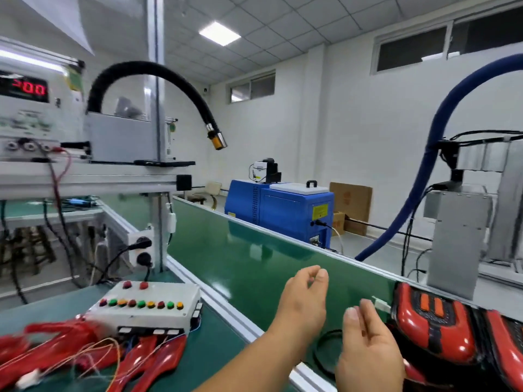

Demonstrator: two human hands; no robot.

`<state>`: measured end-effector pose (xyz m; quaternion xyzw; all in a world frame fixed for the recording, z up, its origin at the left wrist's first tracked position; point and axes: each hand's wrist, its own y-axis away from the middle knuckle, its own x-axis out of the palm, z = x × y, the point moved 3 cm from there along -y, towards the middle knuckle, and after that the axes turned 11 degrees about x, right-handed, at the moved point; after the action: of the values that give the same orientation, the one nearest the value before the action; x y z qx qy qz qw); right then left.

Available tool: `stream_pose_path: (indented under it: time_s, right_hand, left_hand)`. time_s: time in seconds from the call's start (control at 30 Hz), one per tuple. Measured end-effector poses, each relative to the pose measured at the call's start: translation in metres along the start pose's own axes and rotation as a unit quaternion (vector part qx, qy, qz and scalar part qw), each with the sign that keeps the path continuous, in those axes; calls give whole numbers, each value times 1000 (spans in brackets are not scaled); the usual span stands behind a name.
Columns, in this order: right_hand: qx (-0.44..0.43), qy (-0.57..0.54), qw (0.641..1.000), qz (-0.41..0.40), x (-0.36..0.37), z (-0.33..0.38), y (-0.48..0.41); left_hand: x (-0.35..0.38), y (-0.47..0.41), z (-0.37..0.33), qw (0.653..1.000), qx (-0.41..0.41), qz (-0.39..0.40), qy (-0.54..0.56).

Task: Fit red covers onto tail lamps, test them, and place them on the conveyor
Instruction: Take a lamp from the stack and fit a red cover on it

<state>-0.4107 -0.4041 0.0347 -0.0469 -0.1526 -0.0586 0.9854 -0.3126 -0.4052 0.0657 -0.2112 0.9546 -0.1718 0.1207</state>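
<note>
A finished tail lamp (435, 326), red with black trim and orange inserts, lies on the green conveyor belt (240, 267) at the lower right. A second one (506, 343) lies beside it. A white connector (380, 304) and a black cable (325, 352) trail from the lamp. My left hand (304, 304) hovers over the belt with loosely curled fingers, holding nothing. My right hand (368, 352) is just left of the lamp with relaxed fingers, not touching it. Loose red covers (158, 360) lie on the workbench at the lower left.
A white test box (147, 306) with coloured buttons and several wires sits on the bench near the covers. A power supply with a red display (28, 89) stands on a shelf at the left. Beyond the belt are a blue machine (283, 210) and a blue hose (418, 193).
</note>
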Motion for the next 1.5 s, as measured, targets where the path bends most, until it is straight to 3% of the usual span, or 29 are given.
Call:
stream_pose_path:
  time_s: [0.3, 0.6, 0.77, 0.9, 1.0, 1.1, 1.23, 1.37, 1.5]
  right_hand:
    - [-24, 99, 956, 276, 180, -39, 88]
    - [-39, 215, 843, 491, 287, -97, 255]
    - [-41, 237, 774, 585, 304, -134, 323]
    - [-39, 276, 726, 629, 307, -162, 352]
    - [-70, 323, 712, 620, 311, -175, 358]
    - [-109, 348, 696, 619, 312, -182, 361]
    - [-125, 354, 691, 618, 315, -187, 360]
    - [-133, 357, 692, 613, 316, -187, 358]
    - [-132, 355, 698, 608, 317, -187, 356]
  left_hand:
    - [-201, 50, 14, 970, -32, -231, -71]
    - [-355, 173, 43, 893, -51, -426, -138]
    - [-404, 235, 67, 854, -119, -446, -242]
    - [-433, 266, 90, 816, -182, -440, -327]
    - [-467, 280, 83, 775, -146, -485, -379]
    - [-524, 297, 62, 703, -135, -574, -398]
    - [-597, 323, 46, 614, -206, -668, -367]
    - [-633, 332, 58, 596, -290, -656, -362]
    - [-648, 332, 72, 612, -332, -584, -418]
